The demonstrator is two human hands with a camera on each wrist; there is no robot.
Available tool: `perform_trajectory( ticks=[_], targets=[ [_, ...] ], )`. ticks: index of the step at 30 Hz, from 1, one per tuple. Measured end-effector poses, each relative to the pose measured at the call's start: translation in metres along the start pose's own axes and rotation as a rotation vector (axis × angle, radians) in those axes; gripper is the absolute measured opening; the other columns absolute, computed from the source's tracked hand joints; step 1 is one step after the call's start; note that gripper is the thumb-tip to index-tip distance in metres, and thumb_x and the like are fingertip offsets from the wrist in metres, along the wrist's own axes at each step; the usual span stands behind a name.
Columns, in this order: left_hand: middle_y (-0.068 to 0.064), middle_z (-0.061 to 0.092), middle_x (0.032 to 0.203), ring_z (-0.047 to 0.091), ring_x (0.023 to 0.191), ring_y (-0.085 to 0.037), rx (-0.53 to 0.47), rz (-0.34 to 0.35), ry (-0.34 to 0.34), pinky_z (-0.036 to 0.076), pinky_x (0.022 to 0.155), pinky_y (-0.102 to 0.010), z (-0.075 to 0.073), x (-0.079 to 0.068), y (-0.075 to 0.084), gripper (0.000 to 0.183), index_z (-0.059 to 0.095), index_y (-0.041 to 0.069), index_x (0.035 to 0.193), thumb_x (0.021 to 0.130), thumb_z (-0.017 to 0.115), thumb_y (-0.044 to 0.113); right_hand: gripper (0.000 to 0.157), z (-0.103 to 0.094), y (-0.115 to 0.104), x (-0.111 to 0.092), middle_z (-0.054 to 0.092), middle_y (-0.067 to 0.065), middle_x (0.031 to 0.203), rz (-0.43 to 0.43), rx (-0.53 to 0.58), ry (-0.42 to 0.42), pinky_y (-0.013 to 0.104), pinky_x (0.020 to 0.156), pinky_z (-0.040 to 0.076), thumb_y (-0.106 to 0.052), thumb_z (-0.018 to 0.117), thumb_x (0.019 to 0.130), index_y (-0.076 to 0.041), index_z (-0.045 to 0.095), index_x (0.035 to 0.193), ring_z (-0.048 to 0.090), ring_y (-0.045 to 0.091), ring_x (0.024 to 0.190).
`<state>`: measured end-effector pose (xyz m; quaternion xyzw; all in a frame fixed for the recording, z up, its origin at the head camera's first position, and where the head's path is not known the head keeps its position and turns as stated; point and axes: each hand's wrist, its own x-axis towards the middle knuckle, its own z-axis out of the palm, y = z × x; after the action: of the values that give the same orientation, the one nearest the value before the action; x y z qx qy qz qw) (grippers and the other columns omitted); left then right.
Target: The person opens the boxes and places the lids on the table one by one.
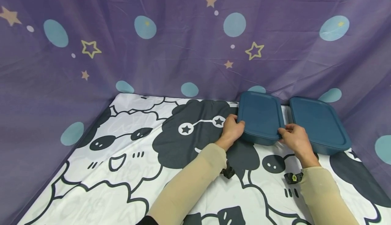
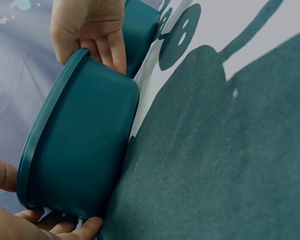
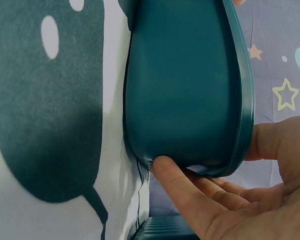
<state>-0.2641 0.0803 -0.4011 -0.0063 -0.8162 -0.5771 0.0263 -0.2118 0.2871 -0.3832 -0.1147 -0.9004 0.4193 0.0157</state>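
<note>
A dark blue lidded storage box (image 1: 261,116) stands on the patterned cloth, to the right of the middle in the head view. My left hand (image 1: 231,130) grips its left side, thumb by the lid's rim and fingers along the lower wall, as the left wrist view shows. At the front right corner, my right hand (image 1: 295,140) holds the same box between thumb and fingers. In the right wrist view, the right fingers (image 3: 182,192) curl under the rim against the end wall. Whatever is inside is hidden by the lid.
A second dark blue lidded box (image 1: 319,123) stands just right of the held one, with a narrow gap between. Behind both hangs a purple curtain (image 1: 183,65) with stars and dots. White cloth with black cartoon sheep (image 1: 122,181) covers the surface.
</note>
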Motion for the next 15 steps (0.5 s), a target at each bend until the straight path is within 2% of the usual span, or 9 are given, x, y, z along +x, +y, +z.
perform_trajectory(
  ticks=[15],
  targets=[
    [-0.009,0.06,0.098,0.056,0.098,-0.024,-0.026,-0.001,0.0,0.044,0.087,-0.035,-0.0036,-0.0039,-0.001,0.018,0.061,0.002,0.102,0.087,0.06,0.011,0.055,-0.001,0.0004,-0.0001,0.056,0.033,0.118,0.001,-0.009,0.011,0.041,0.076,0.053,-0.024,0.05,0.096,0.016,0.04,0.131,0.069,0.023,0.076]
  ],
)
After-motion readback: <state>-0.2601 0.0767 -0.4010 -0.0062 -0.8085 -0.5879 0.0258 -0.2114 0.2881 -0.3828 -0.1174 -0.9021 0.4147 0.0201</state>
